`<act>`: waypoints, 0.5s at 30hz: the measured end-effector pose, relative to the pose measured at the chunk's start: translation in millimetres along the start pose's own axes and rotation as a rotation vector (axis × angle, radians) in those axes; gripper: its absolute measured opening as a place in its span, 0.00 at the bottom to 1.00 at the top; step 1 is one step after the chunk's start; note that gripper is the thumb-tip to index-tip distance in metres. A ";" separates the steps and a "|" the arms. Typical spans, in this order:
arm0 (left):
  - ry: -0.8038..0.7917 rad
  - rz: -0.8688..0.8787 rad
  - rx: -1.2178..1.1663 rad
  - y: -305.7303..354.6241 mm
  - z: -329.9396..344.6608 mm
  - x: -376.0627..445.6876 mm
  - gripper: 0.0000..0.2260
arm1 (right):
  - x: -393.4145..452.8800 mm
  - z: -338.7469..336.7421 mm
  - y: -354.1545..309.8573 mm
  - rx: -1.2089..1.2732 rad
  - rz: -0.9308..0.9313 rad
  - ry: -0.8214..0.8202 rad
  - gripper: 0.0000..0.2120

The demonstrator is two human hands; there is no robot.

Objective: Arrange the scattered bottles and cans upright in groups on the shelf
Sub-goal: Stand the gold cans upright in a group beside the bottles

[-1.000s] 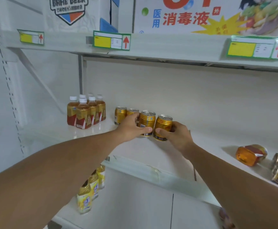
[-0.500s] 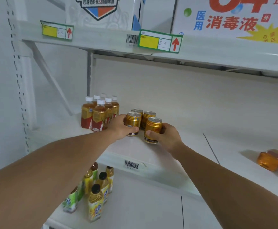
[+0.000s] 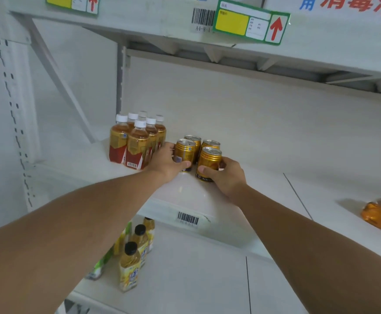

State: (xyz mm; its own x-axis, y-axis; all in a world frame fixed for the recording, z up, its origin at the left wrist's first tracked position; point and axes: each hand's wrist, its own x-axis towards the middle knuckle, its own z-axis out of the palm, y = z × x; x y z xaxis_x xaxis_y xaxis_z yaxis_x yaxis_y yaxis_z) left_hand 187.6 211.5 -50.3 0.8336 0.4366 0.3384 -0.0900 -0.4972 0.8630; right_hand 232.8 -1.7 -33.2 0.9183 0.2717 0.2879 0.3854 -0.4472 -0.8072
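Several gold cans stand upright in a tight block on the white middle shelf (image 3: pixel 185 191). My left hand (image 3: pixel 168 162) wraps the front left gold can (image 3: pixel 186 152). My right hand (image 3: pixel 227 175) grips the front right gold can (image 3: pixel 209 162) low on its side. Two more gold cans (image 3: pixel 211 144) stand behind them. Left of the cans, a cluster of amber tea bottles (image 3: pixel 137 141) with white caps and red labels stands upright. An orange bottle (image 3: pixel 379 215) lies on its side at the far right of the shelf.
The upper shelf (image 3: pixel 230 39) overhangs with price tags and cartons on it. The lower shelf (image 3: pixel 185 279) holds several yellow-labelled bottles (image 3: pixel 130 266) with black caps at the left. A slotted upright post (image 3: pixel 10 98) borders the left side.
Both hands have slid the two front cans left and back, so they now sit against the rear cans beside the tea bottles. The view has moved closer and leftwards.
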 end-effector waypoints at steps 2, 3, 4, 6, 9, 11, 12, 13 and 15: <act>-0.006 0.001 -0.011 -0.8 1.6 -0.9 0.28 | 2.8 4.7 -0.4 0.008 0.013 0.008 0.27; -0.010 0.000 -0.011 -0.6 1.5 -1.3 0.28 | 3.7 6.8 -0.9 0.003 0.017 0.013 0.26; -0.012 0.000 -0.010 -0.4 1.2 -1.7 0.28 | 4.2 8.7 -1.7 -0.006 0.019 0.019 0.25; -0.011 0.002 -0.002 -1.0 -0.2 -2.2 0.28 | 5.0 11.3 -4.1 -0.023 0.021 0.036 0.27; -0.003 0.007 0.015 0.0 0.0 -4.3 0.28 | 5.3 13.0 -6.0 -0.009 0.067 0.073 0.34; -0.012 0.007 0.010 1.2 0.4 -5.4 0.31 | 5.3 14.5 -4.5 0.001 0.092 0.106 0.33; -0.014 0.009 0.009 1.9 0.3 -6.2 0.31 | 4.8 15.8 -3.0 0.002 0.092 0.115 0.33; -0.015 0.013 0.011 2.6 -0.2 -6.9 0.31 | 4.2 17.3 -1.5 0.000 0.086 0.121 0.32; -0.021 0.022 0.021 4.2 -1.3 -8.7 0.31 | 2.8 19.6 1.3 -0.021 0.062 0.124 0.31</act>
State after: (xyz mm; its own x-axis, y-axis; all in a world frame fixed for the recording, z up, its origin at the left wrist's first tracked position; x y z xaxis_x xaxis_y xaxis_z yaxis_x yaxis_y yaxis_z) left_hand 179.3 206.6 -49.1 0.8426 0.4097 0.3495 -0.0974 -0.5222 0.8472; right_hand 234.1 15.2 -43.5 0.9440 0.1361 0.3007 0.3284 -0.4780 -0.8146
